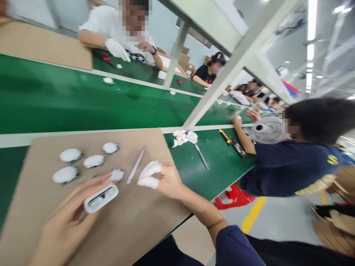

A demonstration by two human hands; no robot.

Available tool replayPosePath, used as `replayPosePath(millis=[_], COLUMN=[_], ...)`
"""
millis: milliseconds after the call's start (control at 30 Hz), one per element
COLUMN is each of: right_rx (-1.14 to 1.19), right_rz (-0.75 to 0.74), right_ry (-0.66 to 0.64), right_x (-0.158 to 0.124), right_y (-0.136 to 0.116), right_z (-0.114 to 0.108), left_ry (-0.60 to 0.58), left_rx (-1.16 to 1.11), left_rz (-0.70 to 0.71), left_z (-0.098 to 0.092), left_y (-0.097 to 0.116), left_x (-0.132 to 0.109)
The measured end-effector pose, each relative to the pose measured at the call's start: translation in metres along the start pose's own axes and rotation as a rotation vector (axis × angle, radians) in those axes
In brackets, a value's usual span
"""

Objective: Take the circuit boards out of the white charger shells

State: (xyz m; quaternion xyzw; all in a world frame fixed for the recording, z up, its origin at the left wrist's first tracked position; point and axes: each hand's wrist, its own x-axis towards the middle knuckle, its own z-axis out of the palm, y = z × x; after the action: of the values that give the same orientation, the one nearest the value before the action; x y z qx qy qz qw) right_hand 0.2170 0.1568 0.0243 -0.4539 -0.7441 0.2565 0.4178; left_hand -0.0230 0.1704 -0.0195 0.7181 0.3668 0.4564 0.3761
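My left hand (pixel 68 216) grips a white oval plastic housing (pixel 101 198), its open end turned toward me and showing a dark and silvery inside. Over the brown cardboard sheet (pixel 144 221), my right hand (pixel 163 179) has thumb and forefinger, both in white finger covers, brought together in a pinch. Whether anything sits between those tips I cannot make out. Just left of them a thin pale stick (pixel 135 165) lies on the cardboard. Beyond my left hand are several white rounded pieces with green edges, among them a white piece (pixel 70 155) and one partly hidden by my fingers.
A green conveyor belt (pixel 69 99) runs behind the cardboard. White scraps (pixel 180 137), a grey-handled tool (pixel 202 157) and a yellow-black tool (pixel 233 143) lie to the right. A co-worker (pixel 291 166) sits beside a white fan (pixel 267 130); another person (pixel 111 26) works opposite. A slanted post (pixel 216 88) rises ahead.
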Motion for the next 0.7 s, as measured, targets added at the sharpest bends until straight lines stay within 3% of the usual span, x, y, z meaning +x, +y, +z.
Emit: replayPosePath(millis=[67, 167, 400, 700], right_rx=[-0.087, -0.086, -0.244, -0.325], right_rz=[-0.072, -0.119, -0.107, -0.278], right_ry=[-0.025, -0.076, 0.046, 0.113], right_x=[0.002, 0.004, 0.001, -0.002], right_y=[-0.003, 0.001, 0.008, 0.002], right_z=[-0.004, -0.007, -0.002, 0.005], left_ry=[-0.087, -0.002, 0.011, -0.009], left_rx=[0.023, -0.007, -0.035, -0.030], left_rz=[-0.004, 0.103, 0.122, 0.149], left_z=[-0.002, -0.001, 0.003, 0.001], left_y=[0.002, 0.006, 0.016, 0.024], left_x=[-0.002, 0.000, 0.002, 0.003])
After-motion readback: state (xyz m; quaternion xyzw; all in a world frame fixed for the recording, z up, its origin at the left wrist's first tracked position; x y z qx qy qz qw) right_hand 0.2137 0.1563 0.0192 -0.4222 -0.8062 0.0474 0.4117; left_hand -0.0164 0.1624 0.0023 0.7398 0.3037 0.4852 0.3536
